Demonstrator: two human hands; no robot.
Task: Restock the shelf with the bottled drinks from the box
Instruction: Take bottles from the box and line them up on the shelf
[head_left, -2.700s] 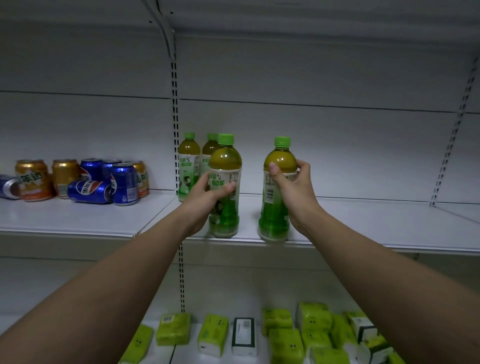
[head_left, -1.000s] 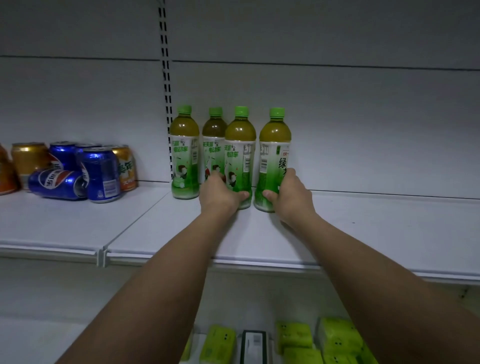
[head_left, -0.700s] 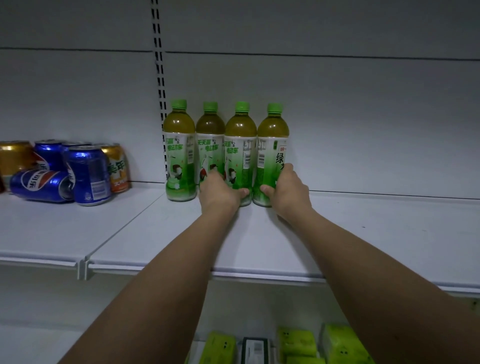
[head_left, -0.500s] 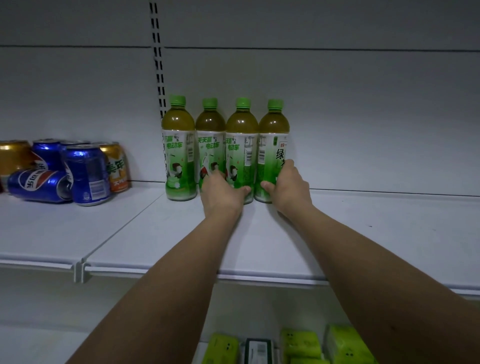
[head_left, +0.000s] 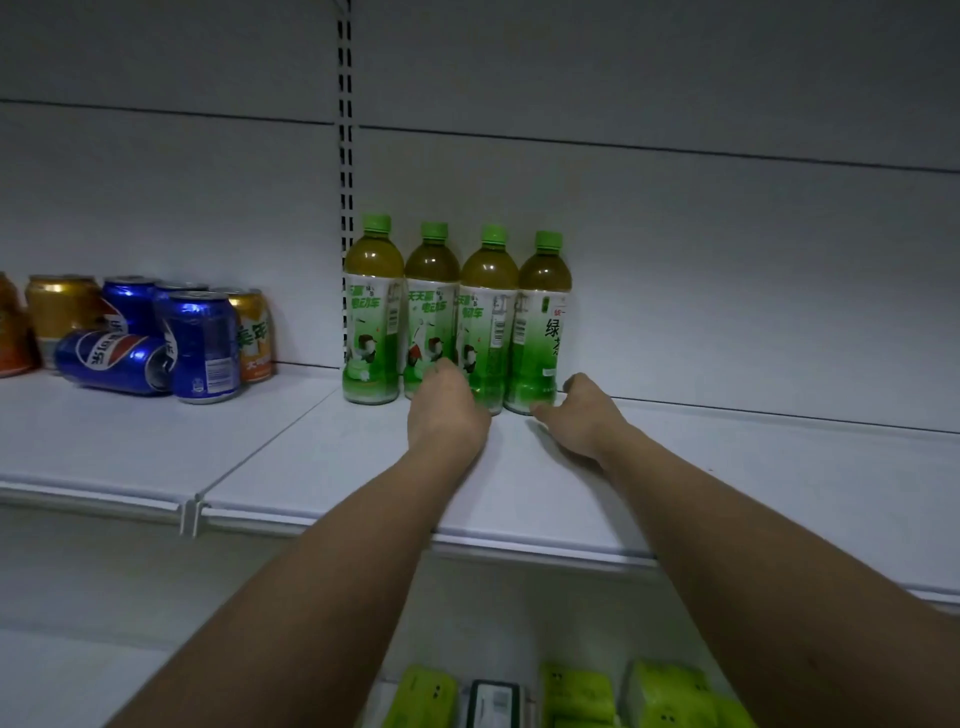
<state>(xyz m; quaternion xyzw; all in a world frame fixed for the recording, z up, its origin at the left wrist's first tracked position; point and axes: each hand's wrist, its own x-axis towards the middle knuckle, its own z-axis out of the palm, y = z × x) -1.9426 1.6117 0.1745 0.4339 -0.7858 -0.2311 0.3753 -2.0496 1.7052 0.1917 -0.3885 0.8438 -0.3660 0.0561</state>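
Note:
Several green-capped bottles of green tea (head_left: 431, 317) stand upright in a tight row at the back of the white shelf (head_left: 727, 467). My left hand (head_left: 447, 408) lies low in front of the second and third bottle (head_left: 488, 312). It hides their bases, and its fingers are not wrapped round either. My right hand (head_left: 584, 415) rests on the shelf just right of the rightmost bottle (head_left: 540, 322), finger and thumb spread, the thumb tip near the bottle's base. No box is in view.
Blue and orange drink cans (head_left: 197, 343) stand at the left of the shelf, one blue can lying on its side (head_left: 111, 361). A slotted upright (head_left: 344, 104) runs up the back wall. Green packets (head_left: 576, 691) lie on the shelf below.
Both hands pushed two bottles from the shelf's front edge back into the row. Since half a second ago both hands have slipped down off the bottles, and the right has opened.

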